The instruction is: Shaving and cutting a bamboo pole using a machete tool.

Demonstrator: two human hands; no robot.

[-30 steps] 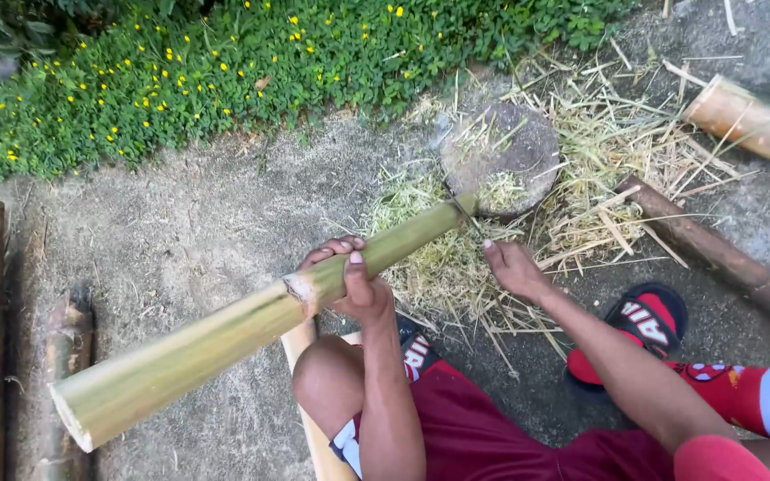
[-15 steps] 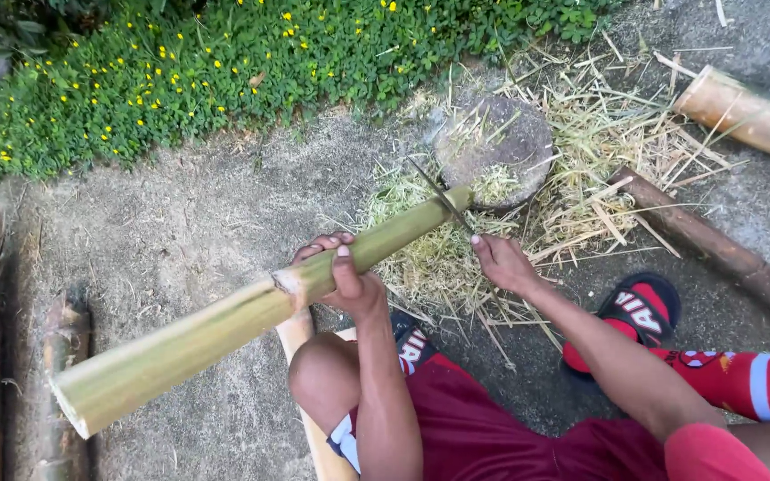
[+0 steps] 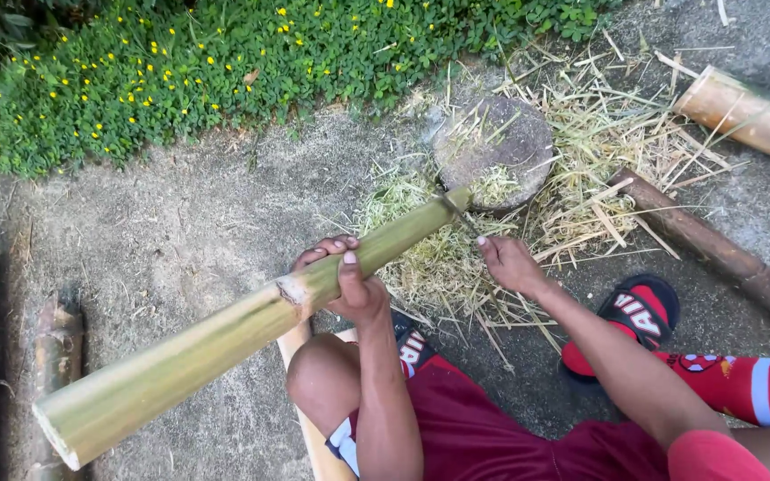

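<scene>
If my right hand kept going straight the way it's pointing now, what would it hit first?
Probably the far end of the bamboo pole, which sits just ahead of the right hand; beyond it lies the round stump. Depth is hard to judge.

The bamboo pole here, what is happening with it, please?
A seated person holds a long green bamboo pole across the knee. The left hand grips it near a node, and the far end points toward a round stone block on the ground. The right hand holds a thin dark blade against that far end. Straw-like shavings lie around the block. Other poles lie nearby, and red sandals are on the feet.
</scene>
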